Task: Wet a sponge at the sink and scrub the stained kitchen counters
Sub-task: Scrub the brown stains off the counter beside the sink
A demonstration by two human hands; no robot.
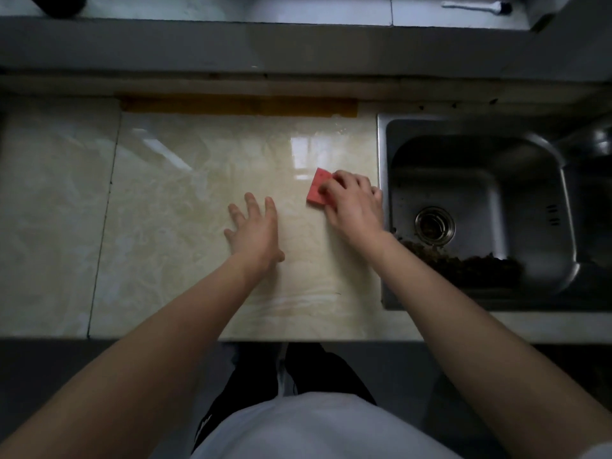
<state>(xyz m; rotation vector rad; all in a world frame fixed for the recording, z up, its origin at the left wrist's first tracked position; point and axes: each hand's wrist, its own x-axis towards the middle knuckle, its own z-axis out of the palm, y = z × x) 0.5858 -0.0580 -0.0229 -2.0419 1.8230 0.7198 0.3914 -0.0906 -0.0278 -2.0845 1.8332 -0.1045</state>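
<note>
pressing sponge [318,187] on counter [165,200] with right hand [352,207] curled over it, left hand [253,228] flat, spread; likely soft, light, wet-slippery, best gripped across top.

Home kitchen, small and dim, domestic rather than commercial. Glossy beige marble-look tile counter [198,210], with a grout joint visible on the left. Stainless steel sink [447,154] set into the counter at right: single basin, round drain strainer [434,225] in the bottom, dark food scraps [470,265] heaped along the basin's near wall. Pink sponge [318,186] on the counter just beside the sink rim. Brown tape strip [238,106] runs along the counter's back edge, below a grey ledge [298,44]. White-handled brush [477,7] lies on the tiled sill above that.
</note>
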